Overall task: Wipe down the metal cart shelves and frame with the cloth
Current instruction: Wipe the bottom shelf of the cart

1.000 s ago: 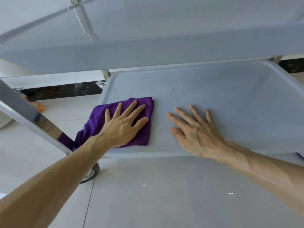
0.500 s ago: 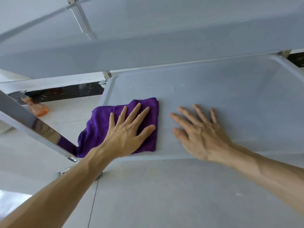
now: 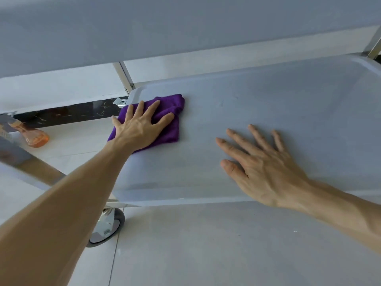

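Note:
A folded purple cloth (image 3: 172, 107) lies at the far left corner of the cart's lower shelf (image 3: 288, 104). My left hand (image 3: 142, 125) presses flat on the cloth with straight, spread fingers. My right hand (image 3: 261, 164) rests flat on the bare shelf near its front edge, fingers spread, holding nothing. The upper shelf (image 3: 185, 27) hangs over the top of the view. A shiny frame post (image 3: 125, 77) stands at the far left corner behind the cloth.
An orange spray bottle (image 3: 35, 135) stands on the pale tiled floor to the left. A caster wheel (image 3: 107, 228) sits under the shelf's front left corner. Another frame bar (image 3: 31, 168) crosses at the left. A dark skirting strip (image 3: 66, 112) runs along the wall.
My left hand has slid the cloth away from the front edge toward the far left corner of the shelf. My right hand stays flat on the shelf. The view has shifted.

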{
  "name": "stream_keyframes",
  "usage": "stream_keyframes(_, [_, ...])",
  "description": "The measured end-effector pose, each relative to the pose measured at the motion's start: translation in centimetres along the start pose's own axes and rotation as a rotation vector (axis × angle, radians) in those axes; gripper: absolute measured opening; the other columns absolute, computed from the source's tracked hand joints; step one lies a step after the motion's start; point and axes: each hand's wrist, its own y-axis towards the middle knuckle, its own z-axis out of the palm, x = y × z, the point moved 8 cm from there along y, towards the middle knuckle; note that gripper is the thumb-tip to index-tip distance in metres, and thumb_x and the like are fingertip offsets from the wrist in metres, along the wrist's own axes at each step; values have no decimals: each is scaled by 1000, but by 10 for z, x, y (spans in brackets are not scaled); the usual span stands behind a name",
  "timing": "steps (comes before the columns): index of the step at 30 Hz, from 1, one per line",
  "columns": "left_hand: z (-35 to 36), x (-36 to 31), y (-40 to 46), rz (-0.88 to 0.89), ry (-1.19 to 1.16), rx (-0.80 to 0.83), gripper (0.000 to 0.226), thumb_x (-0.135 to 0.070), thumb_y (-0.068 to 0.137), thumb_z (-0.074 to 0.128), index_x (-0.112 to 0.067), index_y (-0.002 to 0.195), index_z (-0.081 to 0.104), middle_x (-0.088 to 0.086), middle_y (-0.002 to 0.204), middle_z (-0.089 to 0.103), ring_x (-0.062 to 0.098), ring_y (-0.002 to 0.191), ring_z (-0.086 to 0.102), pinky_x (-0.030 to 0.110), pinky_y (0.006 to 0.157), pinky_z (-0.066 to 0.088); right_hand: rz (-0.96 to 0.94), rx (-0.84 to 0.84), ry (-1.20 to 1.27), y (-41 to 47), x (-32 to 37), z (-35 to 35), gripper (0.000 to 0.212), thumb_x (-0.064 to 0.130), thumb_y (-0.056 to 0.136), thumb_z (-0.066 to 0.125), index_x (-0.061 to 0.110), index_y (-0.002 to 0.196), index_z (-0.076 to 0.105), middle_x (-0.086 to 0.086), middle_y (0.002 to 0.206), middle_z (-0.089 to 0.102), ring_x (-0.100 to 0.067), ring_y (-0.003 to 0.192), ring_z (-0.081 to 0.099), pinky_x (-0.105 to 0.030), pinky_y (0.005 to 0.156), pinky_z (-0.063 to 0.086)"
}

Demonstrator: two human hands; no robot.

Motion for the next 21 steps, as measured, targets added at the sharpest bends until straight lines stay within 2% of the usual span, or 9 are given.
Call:
stream_keyframes(3, [-1,1,27,-31,-18,-6,90,-93,71,11,-51,151,16,-10,162,18,21,152,5,69,115,-1,-11,2,-16,-1,2,-1,70,66,88,-4,45,155,4,16,166,4,-31,153,4,-65,117,7])
stream_keyframes(6, [-1,-2,49,-57,-36,-14,86,-90,76,14,-48,152,18,-11,163,16,21,152,3,69,114,0,-11,26,-12,-1,4,-2,69,64,92,2,43,156,15,13,165,13,-34,152,11,-66,116,11])
stream_keyframes(9, [-2,-7,65,-92,-51,-23,81,-85,81,16,-45,152,20,-11,163,17,22,152,3,70,113,1,-11,23,-19,-1,3,-1,68,65,91,-1,45,156,7,16,166,6,-32,153,6,-65,117,8])
stream_keyframes(13, [1,-19,78,-142,-78,4,83,-85,80,14,-46,153,16,-9,166,10,27,153,-2,72,111,-8,-9,9,-18,0,3,-1,68,66,89,-6,47,154,-2,18,165,-2,-29,153,-2,-64,118,3])
stream_keyframes(17, [5,-49,73,-48,-81,-1,84,-87,80,16,-46,154,13,-6,166,6,28,153,-2,71,111,-11,-7,17,-7,0,2,-1,69,66,88,-7,47,154,-2,18,165,-3,-29,154,-3,-63,118,2])
stream_keyframes(21, [13,-99,49,142,-66,-12,85,-87,80,17,-46,154,14,-8,166,5,26,153,0,68,114,-7,3,32,-20,0,3,-2,69,67,87,-7,48,154,-3,19,165,-3,-28,154,-3,-63,118,3])
